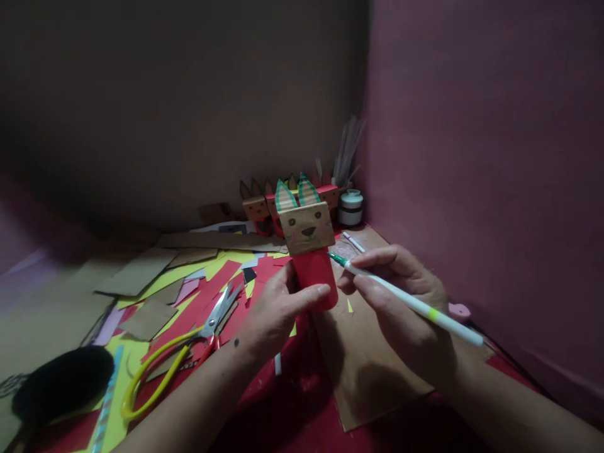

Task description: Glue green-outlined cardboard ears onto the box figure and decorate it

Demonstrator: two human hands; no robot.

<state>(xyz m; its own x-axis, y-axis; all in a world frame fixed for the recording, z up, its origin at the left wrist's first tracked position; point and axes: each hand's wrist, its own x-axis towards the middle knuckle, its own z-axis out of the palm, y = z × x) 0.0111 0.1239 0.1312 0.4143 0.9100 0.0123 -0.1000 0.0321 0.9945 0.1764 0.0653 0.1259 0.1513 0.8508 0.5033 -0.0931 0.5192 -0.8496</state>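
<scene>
My left hand is wrapped round a red paper cylinder topped with a brown cardboard animal face that has two green-striped ears. The figure stands upright, lifted above the work surface. My right hand pinches a white marker with a green tip. Its tip sits just right of the figure, near where the face meets the red body.
Scissors with yellow and red handles lie at the left among red, yellow and brown paper scraps. Similar cardboard figures and a small white jar stand at the back corner. A brown cardboard sheet lies under my hands. A pink wall rises on the right.
</scene>
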